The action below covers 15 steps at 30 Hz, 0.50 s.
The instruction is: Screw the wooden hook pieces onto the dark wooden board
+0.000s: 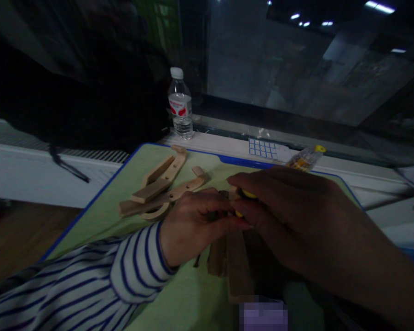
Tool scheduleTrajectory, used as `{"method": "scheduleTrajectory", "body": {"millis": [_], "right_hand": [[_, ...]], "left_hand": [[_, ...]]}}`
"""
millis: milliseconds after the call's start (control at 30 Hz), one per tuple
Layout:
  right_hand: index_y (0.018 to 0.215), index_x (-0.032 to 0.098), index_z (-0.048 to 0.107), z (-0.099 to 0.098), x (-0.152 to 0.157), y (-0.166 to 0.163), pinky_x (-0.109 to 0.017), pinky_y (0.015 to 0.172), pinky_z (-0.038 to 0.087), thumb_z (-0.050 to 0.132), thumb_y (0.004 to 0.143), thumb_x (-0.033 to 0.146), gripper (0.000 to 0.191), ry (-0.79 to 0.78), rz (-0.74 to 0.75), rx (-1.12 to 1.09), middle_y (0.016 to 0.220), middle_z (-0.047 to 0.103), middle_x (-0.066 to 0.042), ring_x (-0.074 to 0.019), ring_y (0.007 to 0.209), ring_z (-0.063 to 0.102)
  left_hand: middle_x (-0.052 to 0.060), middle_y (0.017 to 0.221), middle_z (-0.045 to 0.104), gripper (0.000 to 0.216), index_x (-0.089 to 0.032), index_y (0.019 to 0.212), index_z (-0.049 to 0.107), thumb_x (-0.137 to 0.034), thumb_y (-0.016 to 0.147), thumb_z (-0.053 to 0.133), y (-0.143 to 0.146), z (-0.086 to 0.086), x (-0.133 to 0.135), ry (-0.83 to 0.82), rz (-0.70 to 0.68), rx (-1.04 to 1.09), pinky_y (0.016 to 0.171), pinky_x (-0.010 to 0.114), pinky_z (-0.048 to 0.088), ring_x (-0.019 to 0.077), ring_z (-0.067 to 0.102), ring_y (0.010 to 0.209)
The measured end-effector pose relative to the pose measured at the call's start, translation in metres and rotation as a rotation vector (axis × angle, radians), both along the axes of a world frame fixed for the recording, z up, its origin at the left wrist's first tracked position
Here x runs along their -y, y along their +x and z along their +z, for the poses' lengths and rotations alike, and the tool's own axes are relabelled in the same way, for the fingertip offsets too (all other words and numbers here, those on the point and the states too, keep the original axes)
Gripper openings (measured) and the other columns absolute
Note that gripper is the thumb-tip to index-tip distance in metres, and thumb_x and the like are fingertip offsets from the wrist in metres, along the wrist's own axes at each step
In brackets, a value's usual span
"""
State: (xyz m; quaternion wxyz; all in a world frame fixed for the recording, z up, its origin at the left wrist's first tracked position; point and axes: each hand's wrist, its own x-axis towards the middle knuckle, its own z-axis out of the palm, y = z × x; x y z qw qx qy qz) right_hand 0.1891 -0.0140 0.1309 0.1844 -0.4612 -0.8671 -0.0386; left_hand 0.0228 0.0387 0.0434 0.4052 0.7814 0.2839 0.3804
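Over the middle of the table, my right hand (293, 207) is closed around a yellow-and-black handle (247, 194), which looks like a screwdriver's; its tip is hidden. My left hand (196, 225) meets it from the left, thumb and fingers pinched together near the handle. What the left fingers hold is hidden between the hands. Below both hands lie a long wooden bar (239, 266) and a shorter wooden piece (217, 255) beside it, partly covered. A small dark screw-like thing (197, 261) rests left of them.
Curved wooden parts with holes (188, 186) lie piled on the green, blue-edged table (100, 230) at the left. Behind, a water bottle (181, 108), a blue-gridded sheet (263, 148) and a yellow-capped clear container (305, 158) are on the sill. A dark bag-like shape (100, 92) stands left.
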Motion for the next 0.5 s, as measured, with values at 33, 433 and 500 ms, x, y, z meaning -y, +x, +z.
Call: {"method": "scheduleTrajectory", "body": {"millis": [33, 433, 500], "right_hand": [[0.111, 0.02, 0.057, -0.0003, 0.0001, -0.0005, -0.028, 0.06, 0.047, 0.046, 0.091, 0.02, 0.023, 0.002, -0.004, 0.004, 0.102, 0.068, -0.001, -0.0152, 0.083, 0.063], [0.103, 0.02, 0.058, -0.0017, 0.0044, -0.002, -0.03, 0.055, 0.047, 0.05, 0.089, 0.02, 0.017, 0.062, -0.027, 0.068, 0.096, 0.069, -0.002, -0.0169, 0.077, 0.063], [0.104, 0.02, 0.058, -0.0017, 0.0052, -0.0029, -0.03, 0.054, 0.047, 0.051, 0.088, 0.022, 0.017, 0.052, -0.033, 0.075, 0.094, 0.069, -0.001, -0.0172, 0.075, 0.063]], "left_hand": [[-0.001, 0.07, 0.065, 0.012, -0.023, 0.081, 0.073, -0.033, 0.078, 0.067, -0.0002, -0.0001, -0.0002, 0.0, -0.007, 0.005, 0.065, 0.025, 0.048, 0.0133, 0.06, 0.068], [-0.001, 0.074, 0.065, 0.013, -0.025, 0.089, 0.072, -0.031, 0.082, 0.063, -0.0031, -0.0018, -0.0018, 0.014, -0.071, -0.018, 0.069, 0.025, 0.048, 0.0125, 0.06, 0.071], [-0.002, 0.074, 0.065, 0.012, -0.026, 0.087, 0.072, -0.031, 0.082, 0.063, -0.0035, -0.0014, -0.0018, 0.016, -0.078, -0.019, 0.066, 0.024, 0.048, 0.012, 0.061, 0.07]]}}
